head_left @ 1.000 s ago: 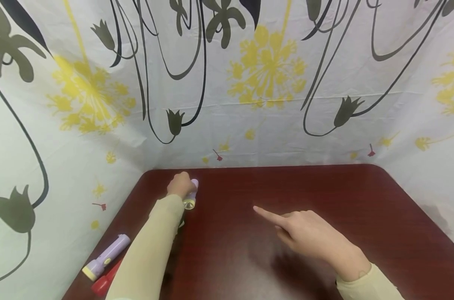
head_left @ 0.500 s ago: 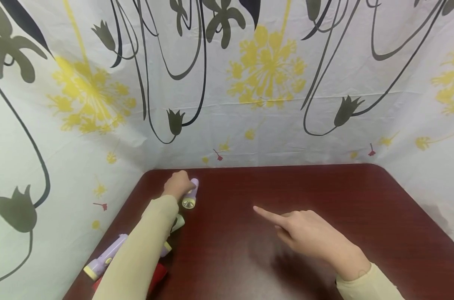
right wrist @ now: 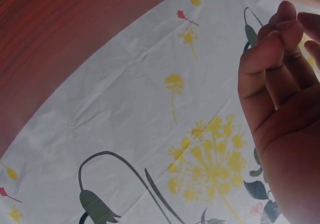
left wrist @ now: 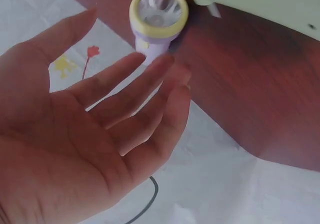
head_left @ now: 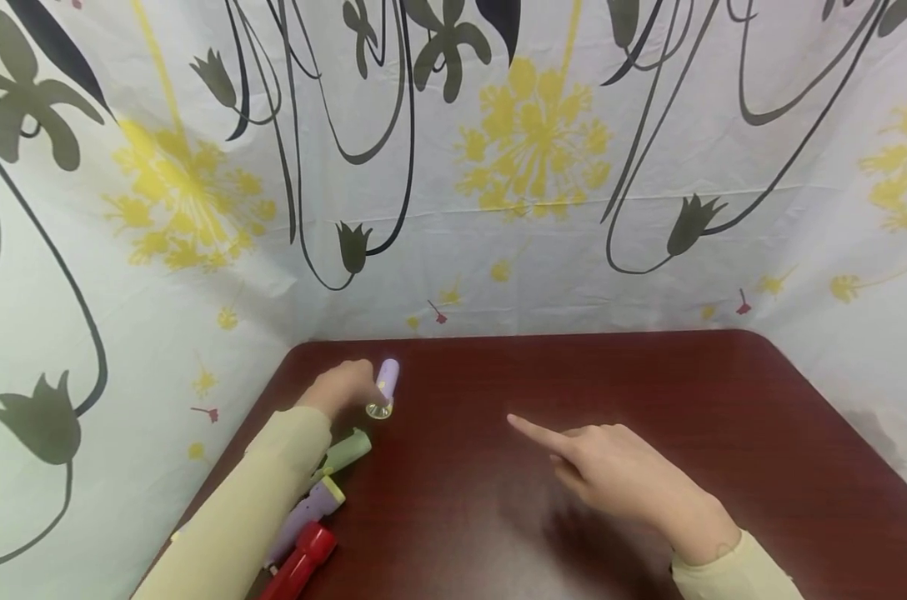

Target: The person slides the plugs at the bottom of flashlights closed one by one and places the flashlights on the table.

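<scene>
While the lilac flashlight (head_left: 388,377) lay at 10 o'clock on the desk (head_left: 461,500), its long axis ran roughly 12 to 6, lens (head_left: 378,412) facing 6. Beside it, the left hand (head_left: 344,387) had released, loosely bent fingers; the right hand (head_left: 618,467) held nothing. Since the earlier frame, the left sleeve (head_left: 236,500) had shifted toward 9, exposing more of the green flashlight (head_left: 350,451).

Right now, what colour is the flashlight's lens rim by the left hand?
The lens rim is pale yellow, clearest in the left wrist view.

Left hand (head_left: 343,389) beside farthest lilac flashlight (head_left: 388,377)
</scene>
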### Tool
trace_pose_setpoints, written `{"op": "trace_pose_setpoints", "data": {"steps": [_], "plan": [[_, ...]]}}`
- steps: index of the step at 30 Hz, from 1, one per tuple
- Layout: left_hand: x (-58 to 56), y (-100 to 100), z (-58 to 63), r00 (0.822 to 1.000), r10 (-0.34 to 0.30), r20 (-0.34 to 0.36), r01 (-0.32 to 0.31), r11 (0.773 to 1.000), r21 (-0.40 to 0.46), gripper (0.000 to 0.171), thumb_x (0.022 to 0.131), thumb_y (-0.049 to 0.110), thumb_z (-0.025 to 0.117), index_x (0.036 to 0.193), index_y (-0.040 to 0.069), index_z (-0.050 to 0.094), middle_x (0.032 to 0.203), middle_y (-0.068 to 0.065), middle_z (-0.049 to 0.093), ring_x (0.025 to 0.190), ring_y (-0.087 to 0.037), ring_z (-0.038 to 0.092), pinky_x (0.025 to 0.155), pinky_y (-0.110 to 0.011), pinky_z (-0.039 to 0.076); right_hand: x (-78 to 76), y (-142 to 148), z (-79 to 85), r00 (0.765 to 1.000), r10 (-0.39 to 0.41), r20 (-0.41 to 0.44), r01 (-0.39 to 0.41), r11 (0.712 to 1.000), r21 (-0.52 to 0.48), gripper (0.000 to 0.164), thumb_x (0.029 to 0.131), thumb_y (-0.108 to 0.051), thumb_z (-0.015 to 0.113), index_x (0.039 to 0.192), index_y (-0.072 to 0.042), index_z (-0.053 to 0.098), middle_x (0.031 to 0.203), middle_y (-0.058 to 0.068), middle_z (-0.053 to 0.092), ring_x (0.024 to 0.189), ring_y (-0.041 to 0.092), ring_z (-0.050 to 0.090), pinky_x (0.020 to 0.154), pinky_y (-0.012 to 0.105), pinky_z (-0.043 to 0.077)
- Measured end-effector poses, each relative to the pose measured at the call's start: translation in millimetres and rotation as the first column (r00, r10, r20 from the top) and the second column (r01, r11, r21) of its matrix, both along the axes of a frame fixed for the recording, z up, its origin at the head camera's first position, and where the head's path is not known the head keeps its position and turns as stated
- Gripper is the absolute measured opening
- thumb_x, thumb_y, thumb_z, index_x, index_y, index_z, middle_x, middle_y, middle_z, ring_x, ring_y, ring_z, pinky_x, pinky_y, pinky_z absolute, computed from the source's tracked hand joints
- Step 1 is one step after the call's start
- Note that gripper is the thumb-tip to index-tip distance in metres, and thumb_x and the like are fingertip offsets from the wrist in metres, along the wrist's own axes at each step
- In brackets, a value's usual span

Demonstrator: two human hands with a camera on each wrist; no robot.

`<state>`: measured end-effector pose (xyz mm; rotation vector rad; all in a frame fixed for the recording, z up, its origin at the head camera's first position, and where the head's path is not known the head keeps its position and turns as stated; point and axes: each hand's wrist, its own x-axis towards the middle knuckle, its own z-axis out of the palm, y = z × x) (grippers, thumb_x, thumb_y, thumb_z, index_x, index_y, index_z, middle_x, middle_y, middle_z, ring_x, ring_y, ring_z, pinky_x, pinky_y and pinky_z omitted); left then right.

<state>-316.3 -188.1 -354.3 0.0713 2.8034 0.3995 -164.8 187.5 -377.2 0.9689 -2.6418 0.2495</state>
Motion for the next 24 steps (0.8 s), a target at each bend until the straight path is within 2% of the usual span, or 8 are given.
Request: {"op": "trace_pose_setpoints", "data": {"steps": [9, 14, 19, 24], "plan": [[21.9, -6, -17.0, 0.995, -0.096, 0.009, 0.096, 0.987, -0.126, 0.046, 0.077, 0.03, 0.092, 0.108, 0.007, 0.067, 0.095, -0.006, 0.069, 0.085, -0.024, 0.063, 0.078, -0.043, 0.053, 1.8, -2, -1.8, 1.0, -0.002, 0.026, 0.002, 1.0, 0.01, 0.089, 0.089, -0.009, 0.075, 0.163, -0.044, 0.039, 0.056, -0.018, 0.023, 0.053, 0.001, 0.011, 0.048, 0.018, 0.02], [26.6, -9, -26.4, 0.995, -0.096, 0.028, 0.1, 0.984, -0.146, 0.045, 0.074, 0.031, 0.094, 0.103, 0.007, 0.069, 0.094, -0.006, 0.07, 0.085, -0.023, 0.065, 0.078, -0.045, 0.056, 1.7, -5, -4.1, 1.0, 0.003, 0.03, -0.004, 1.0, 0.024, 0.09, 0.089, -0.009, 0.074, 0.164, -0.043, 0.037, 0.061, -0.019, 0.033, 0.052, 0.002, 0.012, 0.048, 0.019, 0.022], [28.2, -12, -31.9, 0.991, -0.126, 0.048, 0.134, 0.968, -0.212, 0.039, 0.072, 0.031, 0.097, 0.093, 0.011, 0.071, 0.091, -0.005, 0.07, 0.084, -0.023, 0.065, 0.08, -0.05, 0.057, 2.4, -7, -7.1, 0.999, 0.008, 0.047, -0.01, 0.999, 0.038, 0.091, 0.088, -0.008, 0.072, 0.163, -0.045, 0.036, 0.071, -0.019, 0.047, 0.051, 0.002, 0.014, 0.047, 0.019, 0.025], [31.0, -14, -35.4, 0.987, -0.153, 0.05, 0.161, 0.955, -0.251, 0.039, 0.072, 0.029, 0.098, 0.095, 0.014, 0.071, 0.09, -0.005, 0.069, 0.083, -0.023, 0.065, 0.079, -0.052, 0.056, 3.7, -8, -9.2, 0.999, 0.007, 0.048, -0.009, 0.999, 0.046, 0.091, 0.088, -0.006, 0.07, 0.163, -0.046, 0.037, 0.07, -0.018, 0.045, 0.052, 0.003, 0.013, 0.047, 0.019, 0.023]]}}
